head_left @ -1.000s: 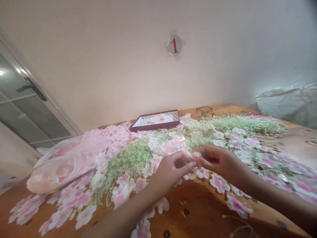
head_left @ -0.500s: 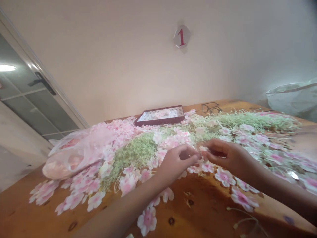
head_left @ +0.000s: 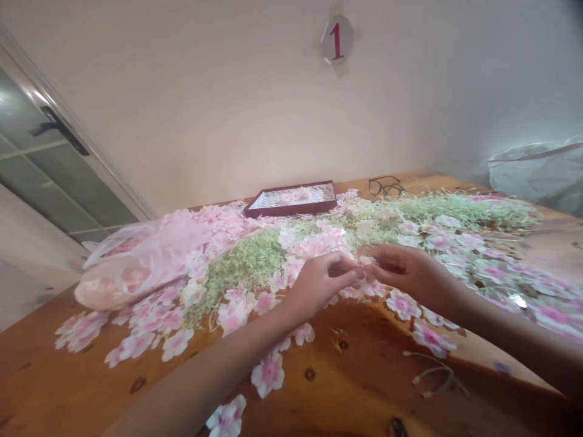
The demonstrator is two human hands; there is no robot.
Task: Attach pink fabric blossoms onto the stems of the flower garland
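Over the front of the flower pile, my left hand (head_left: 322, 278) and my right hand (head_left: 406, 268) meet fingertip to fingertip. A small whitish-pink artificial flower (head_left: 367, 260) shows at the fingertips of my right hand, which is closed in a pinch on it. My left thumb and forefinger are also pinched together, right beside that flower; what they hold is too small and blurred to make out. Pink-and-white fabric flowers (head_left: 314, 244) and a heap of pale green artificial stems (head_left: 248, 261) lie just beyond the hands.
A clear plastic bag (head_left: 132, 258) of pink petals lies at left. Behind the pile are a dark-rimmed tray (head_left: 291, 209) and eyeglasses (head_left: 386, 187). More green stems (head_left: 473, 212) spread to the right. A loose branched stem (head_left: 439, 370) lies on the wooden table (head_left: 359, 388) in front.
The view has tipped slightly downward, so the scene sits higher. My fingertips have come closer together, with the small flower still between them.
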